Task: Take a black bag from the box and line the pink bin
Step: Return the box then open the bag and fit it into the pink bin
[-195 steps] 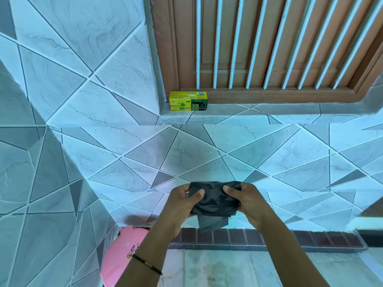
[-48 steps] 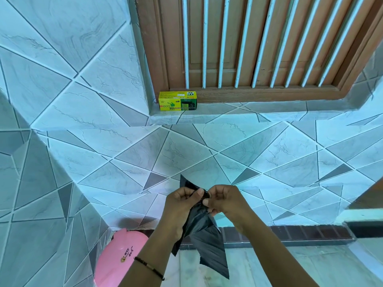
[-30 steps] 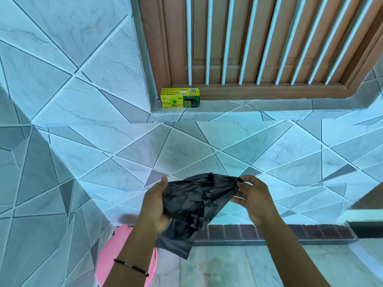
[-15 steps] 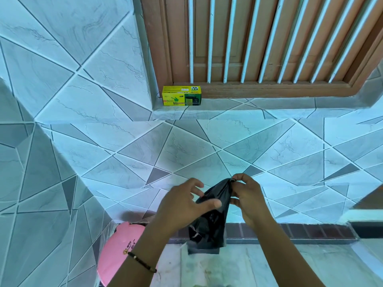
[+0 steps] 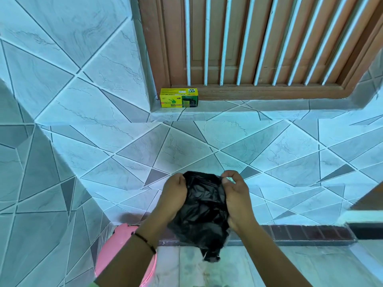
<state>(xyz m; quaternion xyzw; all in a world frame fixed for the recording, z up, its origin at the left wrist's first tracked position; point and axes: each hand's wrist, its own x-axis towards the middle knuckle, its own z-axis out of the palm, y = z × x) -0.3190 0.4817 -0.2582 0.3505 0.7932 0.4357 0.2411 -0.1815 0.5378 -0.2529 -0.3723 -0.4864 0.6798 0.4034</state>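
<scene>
A crumpled black bag [image 5: 204, 212] hangs between my two hands in front of the tiled wall, its top edge stretched wide and its tail drooping below. My left hand [image 5: 173, 196] grips the bag's left upper edge. My right hand [image 5: 234, 195] pinches the right upper edge between thumb and fingers. The pink bin [image 5: 120, 243] stands on the floor at the lower left, mostly hidden behind my left forearm. The yellow-green bag box [image 5: 179, 98] rests on the tiled ledge under the wooden window frame.
A tiled wall corner juts out on the left beside the bin. A wooden window frame with white bars [image 5: 259, 48] rises above the ledge. A dark brick strip [image 5: 300, 233] runs along the wall base, with pale floor below.
My hands have pulled apart, spreading the bag's top edge open; half a second ago they were close together with the bag bunched narrow between them.
</scene>
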